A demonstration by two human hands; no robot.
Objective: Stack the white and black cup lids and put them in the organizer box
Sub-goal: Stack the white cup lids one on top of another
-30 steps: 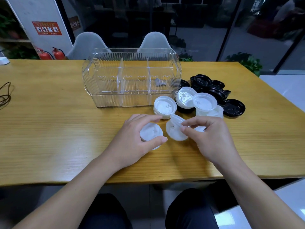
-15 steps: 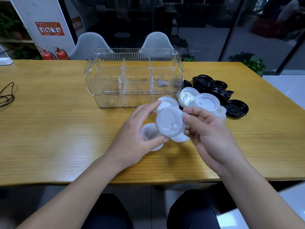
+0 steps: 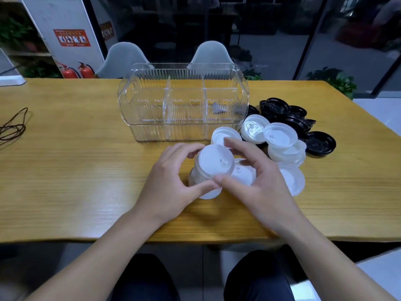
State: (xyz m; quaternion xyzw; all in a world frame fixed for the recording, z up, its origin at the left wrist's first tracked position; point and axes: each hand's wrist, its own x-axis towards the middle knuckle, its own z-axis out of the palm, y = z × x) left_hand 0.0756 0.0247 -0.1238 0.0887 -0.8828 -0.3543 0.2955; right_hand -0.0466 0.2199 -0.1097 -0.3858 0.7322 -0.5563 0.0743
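Note:
A white cup lid (image 3: 213,160) sits on top of a small stack of white lids (image 3: 206,187) near the table's front. My left hand (image 3: 171,183) grips the stack from the left and my right hand (image 3: 258,183) pinches the top lid from the right. More white lids (image 3: 281,137) lie to the right, one (image 3: 293,181) half hidden behind my right hand. A pile of black lids (image 3: 288,116) lies further right. The clear ribbed organizer box (image 3: 182,101) stands behind with three compartments, a small grey item in its right one.
The wooden table (image 3: 65,170) stretches left, with a brown cord (image 3: 13,127) at its left edge. Two grey chairs (image 3: 123,59) stand behind the table. Fire extinguishers (image 3: 78,70) stand at the back left.
My right hand lifted a white lid from the table, carried it left and set it on the stack in my left hand. Both hands have closed in around the stack.

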